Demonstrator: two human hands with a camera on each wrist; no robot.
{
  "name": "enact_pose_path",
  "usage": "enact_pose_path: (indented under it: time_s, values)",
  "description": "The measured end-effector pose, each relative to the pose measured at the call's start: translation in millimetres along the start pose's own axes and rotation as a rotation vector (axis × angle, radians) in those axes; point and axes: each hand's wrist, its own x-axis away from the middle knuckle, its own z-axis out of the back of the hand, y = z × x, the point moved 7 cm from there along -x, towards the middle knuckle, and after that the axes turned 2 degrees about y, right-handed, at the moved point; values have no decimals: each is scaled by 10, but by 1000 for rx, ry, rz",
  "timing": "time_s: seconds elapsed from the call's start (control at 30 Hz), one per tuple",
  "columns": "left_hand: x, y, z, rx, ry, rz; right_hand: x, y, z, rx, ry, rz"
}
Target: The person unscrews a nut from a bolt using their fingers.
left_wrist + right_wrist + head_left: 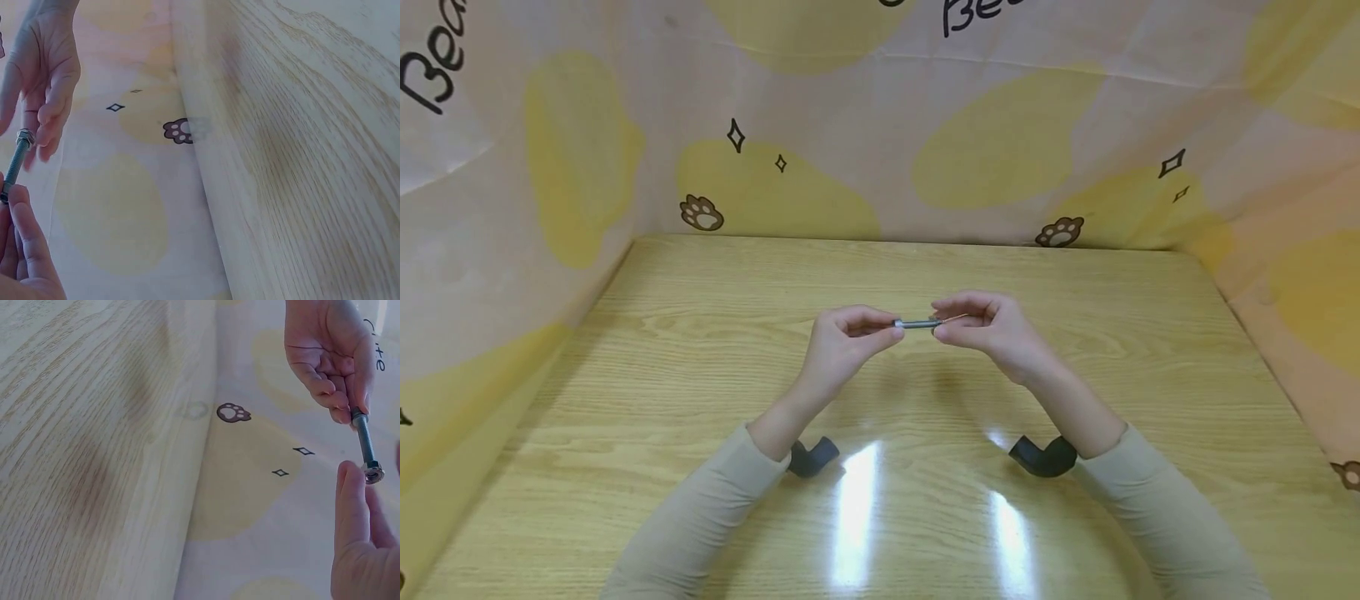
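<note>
A metal bolt (919, 324) lies roughly level between my hands, above the table. My left hand (842, 346) pinches it at its head end between thumb and fingers. Around the other end, where a nut (374, 474) sits on the threads, is my right hand (996, 329). Its thumb and fingers are spread on either side of the nut, with a fingertip right at it. In the left wrist view the bolt's threaded shank (17, 162) shows between the two hands.
The wooden table (737, 283) is bordered at the back and sides by a patterned cloth (985, 125). Dark curved pieces show beside each wrist, one black piece (1043, 458) by the right and another (812, 458) by the left. Bright reflections lie on the near tabletop.
</note>
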Motion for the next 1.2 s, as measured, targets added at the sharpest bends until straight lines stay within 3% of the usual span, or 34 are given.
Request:
enact_pose_path:
  time_s: [0.2,0.57,0.87,1.2]
  values:
    - [-6,15,-8,-6,0,-15,-17,25,12,43,6,-53]
    - [-3,19,0,4,-14,-20,13,-19,2,15,1,8]
    - [-2,20,-1,0,-8,-13,2,3,-26,31,-11,-68]
    - [-1,34,4,10,-15,-13,13,-31,1,-1,-22,13]
